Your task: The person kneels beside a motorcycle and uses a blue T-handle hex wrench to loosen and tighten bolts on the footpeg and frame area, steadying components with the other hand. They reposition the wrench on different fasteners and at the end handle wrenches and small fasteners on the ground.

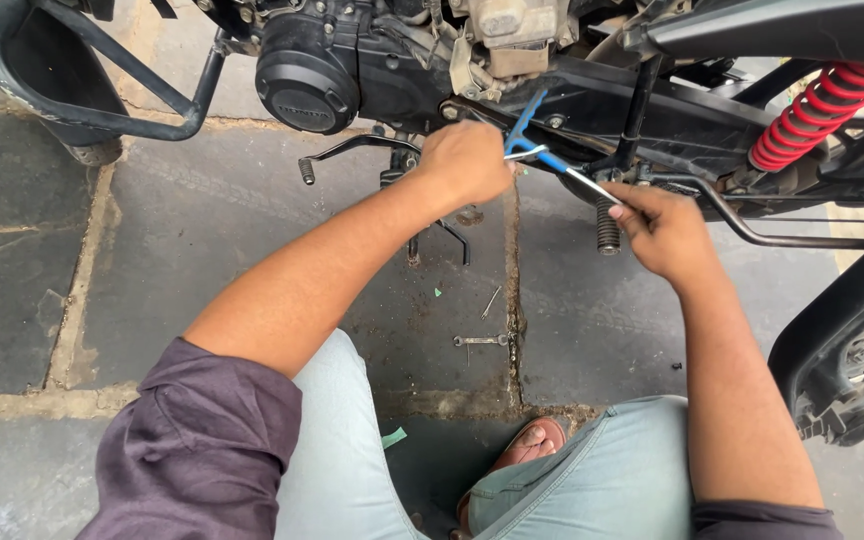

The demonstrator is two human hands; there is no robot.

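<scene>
A black motorcycle (372, 60) stands across the top of the head view, its engine and frame facing me. My left hand (464, 160) is closed around the blue-handled part of a Y-shaped socket wrench (532, 140) held against the frame below the engine. My right hand (662, 230) grips the wrench's bare metal arm lower down, beside a ribbed footpeg (607, 228). Both hands hold the same tool.
A red coil shock spring (817, 115) sits at the upper right. A black crash guard (72, 100) curves at upper left. A small spanner (480, 341) and a thin rod (491, 301) lie on the stone paving between my knees. Black bodywork (852, 340) stands at right.
</scene>
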